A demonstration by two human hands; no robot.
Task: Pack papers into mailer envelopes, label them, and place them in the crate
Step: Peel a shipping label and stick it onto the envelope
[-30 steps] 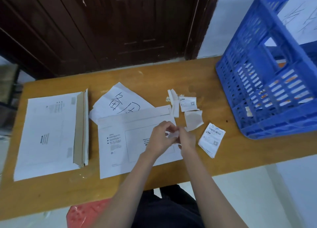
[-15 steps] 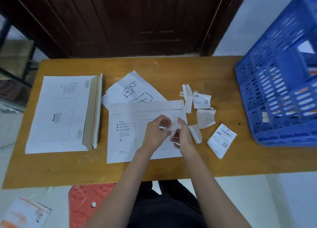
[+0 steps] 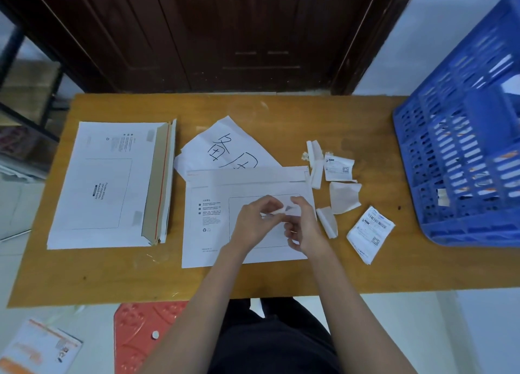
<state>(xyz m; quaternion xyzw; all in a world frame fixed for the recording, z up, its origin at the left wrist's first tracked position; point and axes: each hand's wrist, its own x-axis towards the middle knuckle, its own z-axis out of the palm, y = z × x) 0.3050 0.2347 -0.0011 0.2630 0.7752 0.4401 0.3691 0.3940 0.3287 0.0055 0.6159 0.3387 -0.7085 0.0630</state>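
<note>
- Both hands have stayed together over the middle of the mailer since 0.5 s ago, and the small white piece between them now shows a little more; the view has swung left over the last second, so less of the crate shows at the right edge.
- Left hand [image 3: 254,223] has its fingers curled, thumb and forefinger pinching the left end of a small label [image 3: 289,209].
- Right hand [image 3: 305,227] pinches the right end of that same label, fingers bent; the 2 hands almost touch.
- Below them a white mailer envelope [image 3: 213,233] lies flat on the wooden table [image 3: 112,275], printed side up, its flap end toward the far side.
- Handwritten paper sheets [image 3: 225,145] poke out from under the far edge of that mailer.
- At the left, a stack of unused mailers [image 3: 107,182] lies flat, brown card edges along its right side.
- Right of the hands lie torn white backing scraps [image 3: 344,196], with 1 printed label [image 3: 339,169] farther off beside them and 1 printed label slip [image 3: 370,233] nearer, to the right.
- Blue plastic crate [image 3: 461,159] sits at the table's right end, tilted in the view, white sheets dimly visible through its slots.
- Near the table edge, a red stool [image 3: 140,334] shows on the floor, with an orange-and-white packet [image 3: 39,348] at the near left corner.
</note>
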